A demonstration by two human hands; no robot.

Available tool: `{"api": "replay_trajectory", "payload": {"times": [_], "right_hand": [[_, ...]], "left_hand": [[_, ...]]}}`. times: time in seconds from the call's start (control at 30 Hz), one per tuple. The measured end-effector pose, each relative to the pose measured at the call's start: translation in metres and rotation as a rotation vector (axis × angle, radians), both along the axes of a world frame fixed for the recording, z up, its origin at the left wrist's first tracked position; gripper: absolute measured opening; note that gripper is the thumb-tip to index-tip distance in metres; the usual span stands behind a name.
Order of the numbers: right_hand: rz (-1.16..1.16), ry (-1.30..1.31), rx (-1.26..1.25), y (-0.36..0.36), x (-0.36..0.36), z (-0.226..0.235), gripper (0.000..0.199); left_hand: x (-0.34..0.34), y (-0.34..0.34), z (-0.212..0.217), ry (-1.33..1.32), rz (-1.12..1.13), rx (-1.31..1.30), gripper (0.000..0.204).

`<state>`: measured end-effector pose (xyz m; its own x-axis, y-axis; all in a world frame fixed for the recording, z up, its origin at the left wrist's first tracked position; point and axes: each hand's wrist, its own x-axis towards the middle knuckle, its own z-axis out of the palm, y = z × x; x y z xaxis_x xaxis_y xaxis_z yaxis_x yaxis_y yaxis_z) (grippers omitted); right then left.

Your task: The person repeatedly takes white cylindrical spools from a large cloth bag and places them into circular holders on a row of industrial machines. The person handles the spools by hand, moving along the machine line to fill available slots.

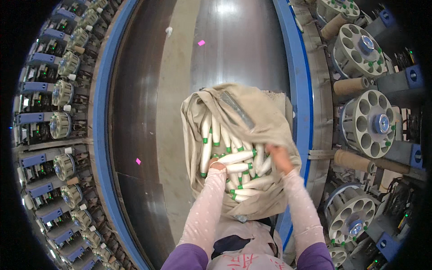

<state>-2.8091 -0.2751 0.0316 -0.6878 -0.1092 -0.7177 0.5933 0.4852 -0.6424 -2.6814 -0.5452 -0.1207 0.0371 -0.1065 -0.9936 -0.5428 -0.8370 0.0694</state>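
In front of me stands a beige cloth bag [252, 208], its mouth spread wide. Inside lie many white yarn bobbins [206, 155] with green ends, pointing several ways. My left hand [218, 166] is in the bag, closed around yarn bobbins; two of them [238, 157] stick out to its right. Some of its fingers are hidden beneath the yarn. At the bag's right side, my right hand [281, 159] is beside the inner cloth and the rightmost bobbins. Motion smears its fingers, so their grip is unclear.
Blue rails [297, 67] edge the walkway [175, 90] on both sides. To the right, winding machines carry round magazines [368, 123] and brown cone tubes [351, 86]; similar smaller-looking magazines [63, 125] line the left. Pink scraps [138, 161] lie on the floor.
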Motion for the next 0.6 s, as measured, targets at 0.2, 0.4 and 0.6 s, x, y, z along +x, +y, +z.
{"api": "replay_trajectory", "payload": {"times": [0.2,0.4,0.6], "right_hand": [[-0.555,0.191,-0.155,0.019,-0.053,0.032,0.029],[-0.086,0.451,-0.270,0.001,-0.007,0.138,0.037],[0.416,0.691,-0.127,0.001,0.070,0.273,0.039]], "left_hand": [[0.003,0.052,0.083,0.288,0.632,-0.335,0.032],[-0.029,0.019,0.247,0.824,-0.187,-0.510,0.025],[-0.063,0.081,0.364,1.177,-0.359,-0.269,0.028]]}}
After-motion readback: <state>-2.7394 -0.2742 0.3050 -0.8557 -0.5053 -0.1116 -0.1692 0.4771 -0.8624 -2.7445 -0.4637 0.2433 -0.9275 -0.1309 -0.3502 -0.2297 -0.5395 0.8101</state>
